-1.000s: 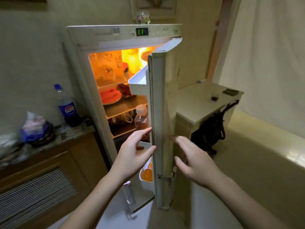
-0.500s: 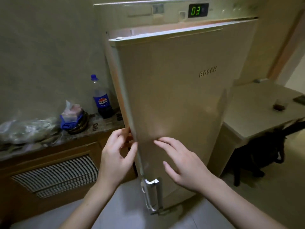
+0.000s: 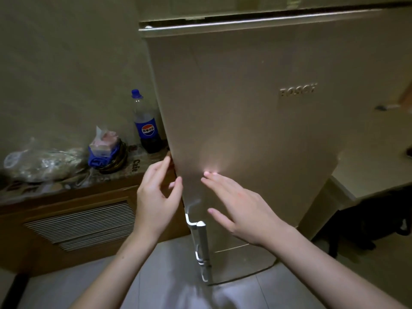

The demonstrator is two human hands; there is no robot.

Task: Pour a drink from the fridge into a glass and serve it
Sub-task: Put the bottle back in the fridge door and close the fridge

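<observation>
Against the tall beige metal fridge door [image 3: 256, 134], the right hand [image 3: 243, 210] is pressing with open, spread fingers, while the left hand [image 3: 156, 197] is curling loose, empty fingers around its left edge, above the silver handle [image 3: 201, 248]. Left of the door, a blue-labelled cola bottle [image 3: 146, 123] is standing on the counter [image 3: 73, 186].

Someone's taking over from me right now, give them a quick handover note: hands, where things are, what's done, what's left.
Left hand: empty, open, fingers curled at the edge of the tall beige metal fridge door.
Right hand: empty, open, fingertips on the door front.
Door looks shut or nearly so. A blue-labelled plastic cola bottle stands on the marbled countertop to the left.
Done: cannot tell; no glass is in view.
Left: confirm the drink is poured and served.
</observation>
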